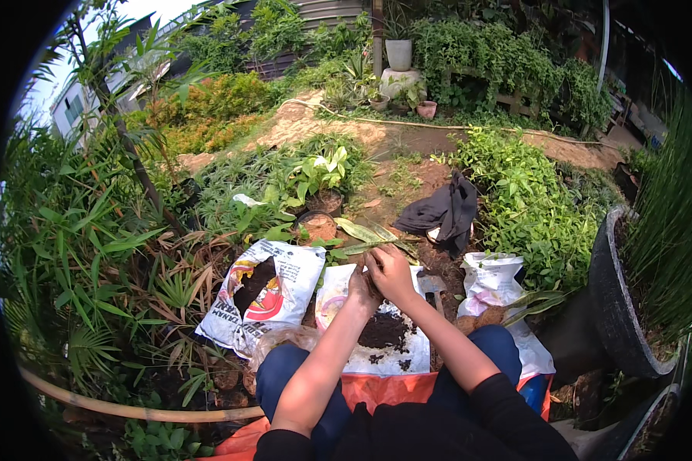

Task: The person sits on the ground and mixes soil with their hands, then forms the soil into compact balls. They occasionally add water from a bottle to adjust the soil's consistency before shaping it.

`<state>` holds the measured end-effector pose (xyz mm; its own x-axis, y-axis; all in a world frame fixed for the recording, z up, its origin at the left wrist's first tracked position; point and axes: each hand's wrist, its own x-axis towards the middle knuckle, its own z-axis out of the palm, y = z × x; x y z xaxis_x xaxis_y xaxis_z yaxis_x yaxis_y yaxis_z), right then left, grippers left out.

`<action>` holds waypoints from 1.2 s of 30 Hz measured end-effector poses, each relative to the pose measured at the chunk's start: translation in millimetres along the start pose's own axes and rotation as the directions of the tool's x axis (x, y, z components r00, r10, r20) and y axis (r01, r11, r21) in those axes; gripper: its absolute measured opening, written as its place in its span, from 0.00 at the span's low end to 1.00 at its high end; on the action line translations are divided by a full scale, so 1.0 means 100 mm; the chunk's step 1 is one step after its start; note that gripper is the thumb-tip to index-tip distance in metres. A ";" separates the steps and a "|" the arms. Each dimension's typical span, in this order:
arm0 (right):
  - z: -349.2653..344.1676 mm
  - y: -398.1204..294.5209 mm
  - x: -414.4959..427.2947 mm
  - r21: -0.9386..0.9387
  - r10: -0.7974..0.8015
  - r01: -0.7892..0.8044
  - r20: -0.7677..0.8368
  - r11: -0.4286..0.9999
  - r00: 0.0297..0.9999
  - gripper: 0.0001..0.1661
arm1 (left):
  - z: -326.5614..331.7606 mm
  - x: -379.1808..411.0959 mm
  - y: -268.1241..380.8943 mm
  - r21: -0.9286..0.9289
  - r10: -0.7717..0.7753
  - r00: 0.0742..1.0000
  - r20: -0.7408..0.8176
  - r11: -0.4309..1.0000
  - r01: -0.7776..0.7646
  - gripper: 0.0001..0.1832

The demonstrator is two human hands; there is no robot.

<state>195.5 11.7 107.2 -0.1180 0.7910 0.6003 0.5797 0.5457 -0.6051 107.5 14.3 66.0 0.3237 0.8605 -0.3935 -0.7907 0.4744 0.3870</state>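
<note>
My left hand (362, 286) and my right hand (390, 269) meet over a flattened white sack (389, 363), with soil-stained fingers. The fingers overlap, so whatever may lie between them is hidden. Below my wrists, a heap of dark potting soil (383, 331) is spread on the sack. Just beyond my fingertips are long variegated leaves (358, 231), which look like snake plant leaves. To the left lies a printed bag of potting mix (294, 274), torn open with dark soil (255, 286) showing inside. A metal tool blade (432, 284) is partly visible right of my right hand.
A black pot (317, 226) of brown substrate stands ahead, near a potted leafy plant (323, 173). Dark cloth (441, 210) lies beyond the leaves. On the right are a white bag (490, 276), coconut fibre (484, 318) and a large planter (605, 299). An orange tarp (389, 389) lies beneath me.
</note>
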 end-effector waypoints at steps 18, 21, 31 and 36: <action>0.15 0.07 -0.06 0.628 0.464 -0.359 -0.004 0.691 0.886 0.24 | 0.07 -0.08 0.03 0.063 -0.070 0.997 -0.016 0.995 0.071 0.38; 0.05 -0.08 0.01 0.268 0.064 -0.061 -0.003 0.962 0.998 0.12 | 0.05 -0.08 0.00 -0.034 0.022 1.000 0.000 0.999 -0.022 0.33; 0.17 0.09 -0.22 0.099 0.006 0.006 -0.118 0.995 0.993 0.09 | 0.01 -0.07 -0.12 -0.107 -0.028 0.985 0.171 0.993 0.047 0.34; 0.20 0.18 -0.16 0.558 0.453 -0.318 -0.118 0.767 0.884 0.15 | 0.05 -0.09 -0.10 -0.026 -0.083 0.996 0.021 0.996 0.084 0.33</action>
<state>191.4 14.1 76.0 0.2533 0.9135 0.3184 0.0325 0.3209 -0.9466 115.2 3.0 69.9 0.3992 0.8218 -0.4066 -0.7741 0.5398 0.3308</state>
